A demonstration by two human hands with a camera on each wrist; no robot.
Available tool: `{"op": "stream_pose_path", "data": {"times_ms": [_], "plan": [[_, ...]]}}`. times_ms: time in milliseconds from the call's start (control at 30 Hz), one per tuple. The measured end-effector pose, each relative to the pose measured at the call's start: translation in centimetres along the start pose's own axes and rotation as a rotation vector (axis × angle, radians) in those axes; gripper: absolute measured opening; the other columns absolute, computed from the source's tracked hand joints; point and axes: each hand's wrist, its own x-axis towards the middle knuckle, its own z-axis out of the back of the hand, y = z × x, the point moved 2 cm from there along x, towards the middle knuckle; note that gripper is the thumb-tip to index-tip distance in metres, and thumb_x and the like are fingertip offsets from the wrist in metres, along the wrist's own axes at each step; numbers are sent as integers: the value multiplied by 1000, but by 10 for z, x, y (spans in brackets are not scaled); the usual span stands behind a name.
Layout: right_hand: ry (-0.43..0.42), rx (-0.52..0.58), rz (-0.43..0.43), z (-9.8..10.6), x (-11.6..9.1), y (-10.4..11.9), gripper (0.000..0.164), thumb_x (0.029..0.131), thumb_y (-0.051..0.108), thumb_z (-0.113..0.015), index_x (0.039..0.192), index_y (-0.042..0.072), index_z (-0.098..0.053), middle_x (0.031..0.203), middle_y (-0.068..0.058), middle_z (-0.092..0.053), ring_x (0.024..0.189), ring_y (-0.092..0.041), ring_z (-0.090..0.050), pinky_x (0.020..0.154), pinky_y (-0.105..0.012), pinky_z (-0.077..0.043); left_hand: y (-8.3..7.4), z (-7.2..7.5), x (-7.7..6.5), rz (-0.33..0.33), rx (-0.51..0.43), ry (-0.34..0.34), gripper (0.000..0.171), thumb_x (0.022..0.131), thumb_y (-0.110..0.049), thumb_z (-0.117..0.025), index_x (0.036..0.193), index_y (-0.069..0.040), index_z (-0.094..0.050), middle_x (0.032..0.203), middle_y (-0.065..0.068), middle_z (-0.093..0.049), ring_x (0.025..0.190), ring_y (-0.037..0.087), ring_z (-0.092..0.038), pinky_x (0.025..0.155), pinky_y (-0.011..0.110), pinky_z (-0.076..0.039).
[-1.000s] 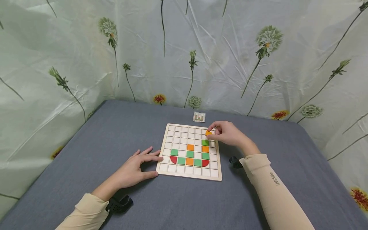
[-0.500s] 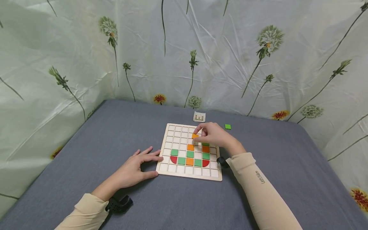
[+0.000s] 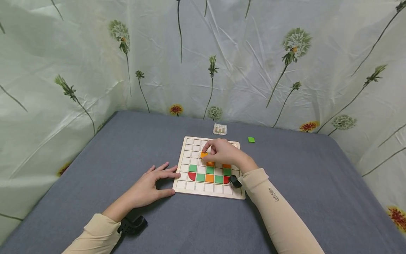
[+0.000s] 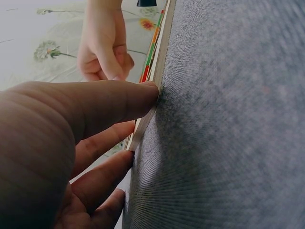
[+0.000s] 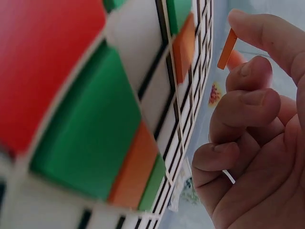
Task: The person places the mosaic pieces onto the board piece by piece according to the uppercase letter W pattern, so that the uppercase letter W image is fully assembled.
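In the head view a square wooden grid board (image 3: 203,191) lies on the grey cloth. Green squares (image 3: 210,170), orange squares (image 3: 209,178) and red rounded pieces (image 3: 192,176) fill some of its cells. My right hand (image 3: 225,152) is over the board's upper part and pinches an orange square tile (image 3: 203,155) between thumb and finger. The right wrist view shows this tile (image 5: 227,50) edge-on, held apart from the board. At the board's left edge, my left hand (image 3: 149,186) rests with fingers spread. Thumb (image 4: 128,98) and fingertips touch the edge in the left wrist view.
A loose green square tile (image 3: 251,139) lies on the cloth right of the board's far corner. Behind the board is a small printed card (image 3: 220,129) with a grid pattern. A flower-patterned curtain (image 3: 247,70) hangs around the back and sides.
My right hand has carried the orange tile leftward from the board's upper right corner and slightly nearer. The loose green tile, earlier hidden behind that hand, now shows. My left hand stays put.
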Motion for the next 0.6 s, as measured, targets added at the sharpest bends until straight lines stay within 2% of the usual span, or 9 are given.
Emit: {"op": "stream_pose_path", "data": {"times_ms": [267, 600], "plan": [[66, 35, 4, -13, 9, 8, 24, 95, 30, -83, 113, 16, -74, 70, 3, -55, 61, -12, -47, 62, -26, -41, 1, 0, 0, 8, -1, 8, 49, 91, -30, -87, 138, -25, -74, 164, 3, -54, 164, 43, -29, 129, 76, -8], [89, 19, 26, -22, 17, 15, 20, 95, 25, -83, 111, 15, -75, 71, 2, -58, 62, -11, -50, 63, -24, -42, 2, 0, 0, -1, 8, 8, 49, 91, -31, -87, 139, -26, -74, 165, 3, -54, 164, 42, -29, 129, 76, -9]]}}
